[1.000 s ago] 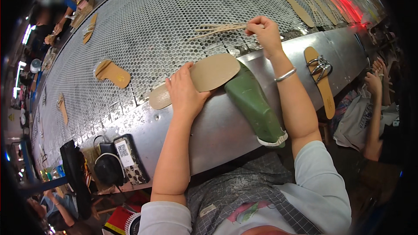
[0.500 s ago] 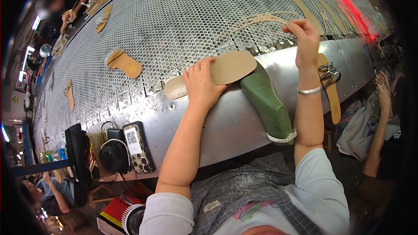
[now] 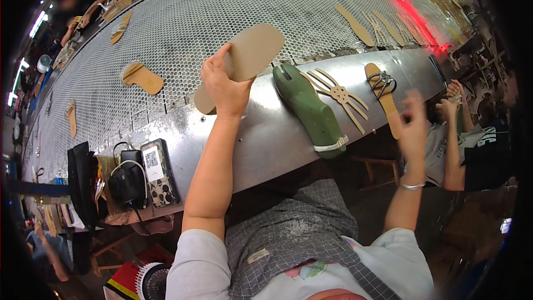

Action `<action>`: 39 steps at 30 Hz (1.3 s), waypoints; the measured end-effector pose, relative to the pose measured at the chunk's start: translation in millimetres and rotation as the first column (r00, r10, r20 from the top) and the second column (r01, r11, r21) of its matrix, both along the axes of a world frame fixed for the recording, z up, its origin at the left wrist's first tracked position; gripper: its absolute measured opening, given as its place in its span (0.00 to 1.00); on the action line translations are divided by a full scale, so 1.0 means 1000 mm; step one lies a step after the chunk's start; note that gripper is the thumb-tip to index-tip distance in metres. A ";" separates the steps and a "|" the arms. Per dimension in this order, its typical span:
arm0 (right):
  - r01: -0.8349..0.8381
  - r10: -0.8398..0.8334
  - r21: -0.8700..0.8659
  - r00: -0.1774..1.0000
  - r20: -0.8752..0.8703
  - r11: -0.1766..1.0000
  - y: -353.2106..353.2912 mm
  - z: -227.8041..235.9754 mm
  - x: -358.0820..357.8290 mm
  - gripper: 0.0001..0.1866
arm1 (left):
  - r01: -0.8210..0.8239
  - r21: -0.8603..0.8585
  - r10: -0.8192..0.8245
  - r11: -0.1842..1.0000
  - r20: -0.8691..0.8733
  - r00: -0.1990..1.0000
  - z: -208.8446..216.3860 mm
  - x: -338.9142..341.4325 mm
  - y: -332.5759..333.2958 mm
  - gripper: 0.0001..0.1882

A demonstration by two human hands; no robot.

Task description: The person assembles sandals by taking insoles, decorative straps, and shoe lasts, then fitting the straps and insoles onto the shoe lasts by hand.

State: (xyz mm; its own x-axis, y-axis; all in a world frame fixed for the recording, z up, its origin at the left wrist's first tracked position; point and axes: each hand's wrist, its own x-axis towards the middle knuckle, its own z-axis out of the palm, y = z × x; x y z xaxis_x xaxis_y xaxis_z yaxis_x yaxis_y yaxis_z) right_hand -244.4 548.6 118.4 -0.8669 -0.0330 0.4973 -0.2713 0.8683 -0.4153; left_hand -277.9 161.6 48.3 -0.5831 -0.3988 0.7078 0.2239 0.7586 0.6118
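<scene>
My left hand (image 3: pixel 223 90) grips a beige shoe sole (image 3: pixel 258 50), lifted and tilted over the edge of the mesh surface. To its right a green shoe last (image 3: pixel 306 108) lies on the metal strip, with its heel toward me. Beside the last rests a beige strap upper (image 3: pixel 340 94), its thin strips fanned out around a knotted middle. My right hand (image 3: pixel 412 128) is off to the right, its fingers smeared by motion. Close to it is a tan insole (image 3: pixel 375 73) with dark straps across it.
A honeycomb mesh belt (image 3: pixel 189 44) carries several scattered insoles and strap pieces, including a tan insole (image 3: pixel 147 80). On the metal edge at left are a phone (image 3: pixel 160 172) and a black charger (image 3: pixel 126 186). A co-worker's hands (image 3: pixel 452 103) are at far right; a red light glows beyond.
My right hand has let go of the strap upper, now lying beside the last, and moved down and right. My left hand has raised the sole off the surface and tilted it.
</scene>
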 end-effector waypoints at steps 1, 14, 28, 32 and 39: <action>0.078 -0.092 -0.108 0.986 -0.137 0.991 0.022 0.024 -0.007 0.22 | 0.015 0.075 -0.011 0.997 -0.052 0.999 0.010 0.004 -0.001 0.37; -0.241 0.457 -0.458 0.766 0.451 0.856 -0.127 -0.034 0.030 0.36 | 0.440 0.891 -0.609 -0.111 -0.410 0.679 0.062 0.176 0.028 0.32; 0.116 0.790 -0.867 0.368 0.490 0.484 -0.071 -0.041 0.139 0.33 | 0.286 0.808 -0.513 -0.515 -0.558 0.653 0.009 0.200 0.064 0.25; -0.325 0.773 -0.728 0.462 0.435 0.604 -0.114 -0.008 0.147 0.32 | 0.310 0.808 -0.507 -0.502 -0.565 0.651 0.023 0.193 0.085 0.30; 0.214 0.904 -0.971 0.384 0.186 0.109 -0.059 0.002 0.137 0.16 | 0.319 0.669 -0.235 -0.671 -0.600 0.765 0.034 0.169 0.064 0.37</action>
